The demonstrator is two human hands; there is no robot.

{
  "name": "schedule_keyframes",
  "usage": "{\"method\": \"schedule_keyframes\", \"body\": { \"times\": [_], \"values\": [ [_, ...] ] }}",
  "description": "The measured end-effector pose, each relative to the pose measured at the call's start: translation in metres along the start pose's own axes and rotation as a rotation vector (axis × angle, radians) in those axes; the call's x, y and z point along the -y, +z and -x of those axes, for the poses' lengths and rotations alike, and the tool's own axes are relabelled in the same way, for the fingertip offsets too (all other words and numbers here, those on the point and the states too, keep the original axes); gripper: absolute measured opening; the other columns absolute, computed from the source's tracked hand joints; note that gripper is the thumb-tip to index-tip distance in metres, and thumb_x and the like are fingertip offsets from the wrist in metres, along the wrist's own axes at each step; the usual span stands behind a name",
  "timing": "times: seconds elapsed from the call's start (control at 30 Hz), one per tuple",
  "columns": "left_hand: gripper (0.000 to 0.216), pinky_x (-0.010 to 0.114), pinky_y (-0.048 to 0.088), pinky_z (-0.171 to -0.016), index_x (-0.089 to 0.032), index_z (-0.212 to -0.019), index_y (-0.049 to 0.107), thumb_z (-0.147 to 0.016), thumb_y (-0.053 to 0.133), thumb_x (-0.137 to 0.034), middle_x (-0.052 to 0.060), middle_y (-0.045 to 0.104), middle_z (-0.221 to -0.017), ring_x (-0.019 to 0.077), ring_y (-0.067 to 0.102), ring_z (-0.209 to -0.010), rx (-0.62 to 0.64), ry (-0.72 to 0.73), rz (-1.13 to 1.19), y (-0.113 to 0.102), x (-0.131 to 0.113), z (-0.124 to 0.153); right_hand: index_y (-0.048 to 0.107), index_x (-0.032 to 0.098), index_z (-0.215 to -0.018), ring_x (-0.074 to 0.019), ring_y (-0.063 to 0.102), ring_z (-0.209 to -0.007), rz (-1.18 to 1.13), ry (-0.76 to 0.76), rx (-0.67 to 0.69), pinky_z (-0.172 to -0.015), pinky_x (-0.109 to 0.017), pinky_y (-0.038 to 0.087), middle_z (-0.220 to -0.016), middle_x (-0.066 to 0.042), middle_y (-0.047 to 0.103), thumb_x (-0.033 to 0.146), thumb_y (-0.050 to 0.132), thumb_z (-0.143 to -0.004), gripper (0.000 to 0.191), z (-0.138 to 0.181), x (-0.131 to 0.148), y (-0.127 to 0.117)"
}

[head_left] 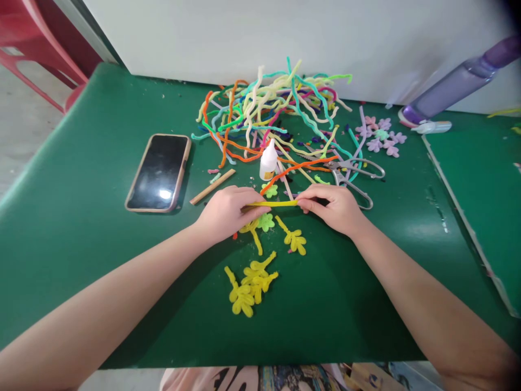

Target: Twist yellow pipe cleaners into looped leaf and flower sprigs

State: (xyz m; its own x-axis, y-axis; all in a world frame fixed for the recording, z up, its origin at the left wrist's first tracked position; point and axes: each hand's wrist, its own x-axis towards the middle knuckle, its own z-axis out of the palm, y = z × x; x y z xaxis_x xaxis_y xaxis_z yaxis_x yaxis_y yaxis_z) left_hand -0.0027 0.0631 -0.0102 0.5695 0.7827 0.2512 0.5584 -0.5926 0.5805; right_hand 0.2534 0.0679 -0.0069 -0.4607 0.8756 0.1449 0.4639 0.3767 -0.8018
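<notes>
From afar, my left fingers [253,196] and right fingers [315,191] clamp a yellow strip [284,203] above the surface [334,315], where gentle, even tension should keep it straight.

Looks like a small craft corner; cannot tell whether in a home, a shop or a workshop. Has a green table [345,309] with glue [267,163] near the middle, pipe cleaners [258,89] in a heap behind the glue, scissors [338,176] to its right and a fuzzy flower [381,134] farther right. Bears snippets [215,178] around the glue and yellow leaves [243,301] in front of it. Mixes in everyday things: a phone [158,172] left of the glue, a bottle [451,89] at its far right. Adjoins a white panel [203,38] beyond the glue, with a red chair [18,30] well off to its left.
</notes>
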Motion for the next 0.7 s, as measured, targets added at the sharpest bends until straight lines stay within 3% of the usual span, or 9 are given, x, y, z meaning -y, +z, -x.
{"method": "schedule_keyframes", "body": {
  "times": [0.23, 0.7],
  "values": [
    [0.027, 0.027, 0.047, -0.067, -0.015, -0.089, 0.068, -0.092, 0.052, -0.037, 0.005, 0.07, -0.08, 0.0171, 0.063, -0.071, -0.023, -0.054, -0.037, 0.0002, 0.0005, 0.0014, 0.071, 0.024, -0.085, -0.013, 0.059, -0.057, -0.077, 0.048, -0.131, -0.054, -0.027, 0.049, -0.069, 0.0, 0.064, 0.033, 0.062, -0.086, 0.013, 0.0001, -0.0033, 0.0012],
    [0.037, 0.026, 0.044, -0.059, -0.016, -0.09, 0.065, -0.097, 0.035, -0.035, 0.003, 0.064, -0.068, 0.0175, 0.061, -0.066, -0.018, -0.133, -0.094, -0.0029, -0.0014, 0.0035, 0.075, 0.024, -0.087, -0.0093, 0.061, -0.053, -0.216, 0.146, -0.24, -0.053, -0.023, 0.054, -0.066, 0.002, 0.068, 0.028, 0.067, -0.082, 0.01, 0.0011, -0.0092, 0.0002]
  ]
}}
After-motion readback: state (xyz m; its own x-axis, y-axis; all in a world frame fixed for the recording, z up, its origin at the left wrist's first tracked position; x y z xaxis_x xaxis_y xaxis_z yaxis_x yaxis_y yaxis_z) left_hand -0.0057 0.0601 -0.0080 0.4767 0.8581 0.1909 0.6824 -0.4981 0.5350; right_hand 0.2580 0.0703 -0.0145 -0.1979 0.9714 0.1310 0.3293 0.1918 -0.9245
